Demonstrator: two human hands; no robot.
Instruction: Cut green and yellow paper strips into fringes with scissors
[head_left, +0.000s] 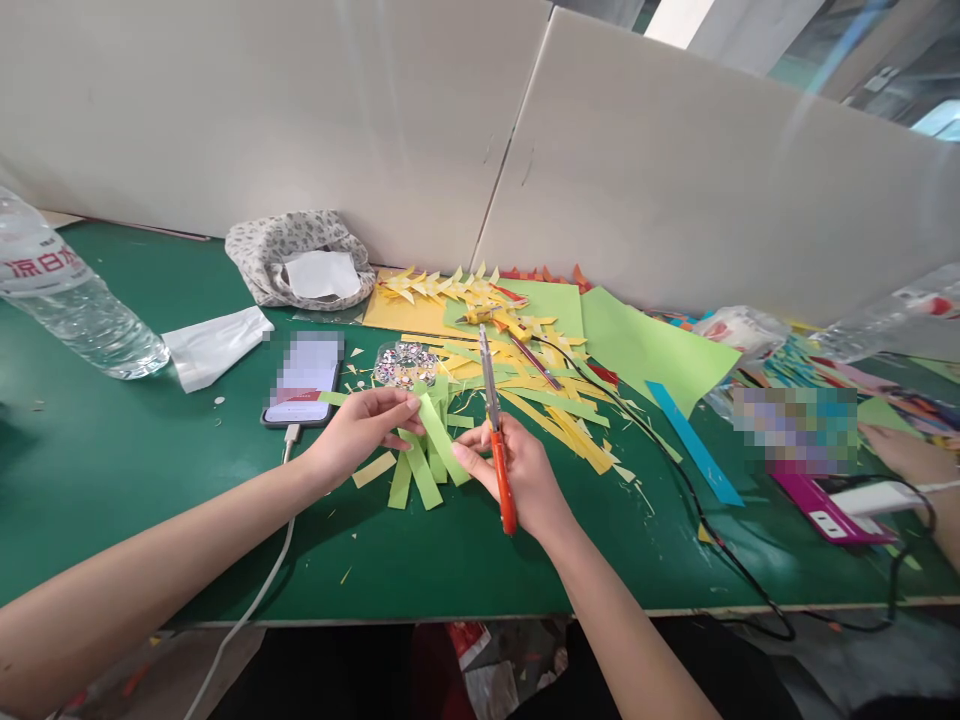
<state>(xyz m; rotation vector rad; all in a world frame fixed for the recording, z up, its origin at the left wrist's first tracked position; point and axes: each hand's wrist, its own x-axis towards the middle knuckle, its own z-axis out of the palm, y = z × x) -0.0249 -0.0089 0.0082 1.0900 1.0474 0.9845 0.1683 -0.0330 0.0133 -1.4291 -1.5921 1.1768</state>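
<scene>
Between my two hands is a light green paper strip [441, 440], slanting down to the right. My left hand [371, 430] pinches its upper end between thumb and fingertips. The fingers of my right hand [517, 465] are closed round a pair of scissors with orange handles [502, 485], blades pointing up and away from me; its thumb touches the strip's lower end. More green strips [420, 475] lie on the table just below and behind the held one. Yellow strips [577, 430] are spread beyond my right hand.
A phone [304, 375] with a white cable lies left of my hands. A water bottle [82, 290], a cloth pouch [300, 255], a yellow glue gun [499, 318] with a black cord, green sheets [652, 345] and a blue strip [694, 440] surround them. Another person's hand [896, 450] is at right.
</scene>
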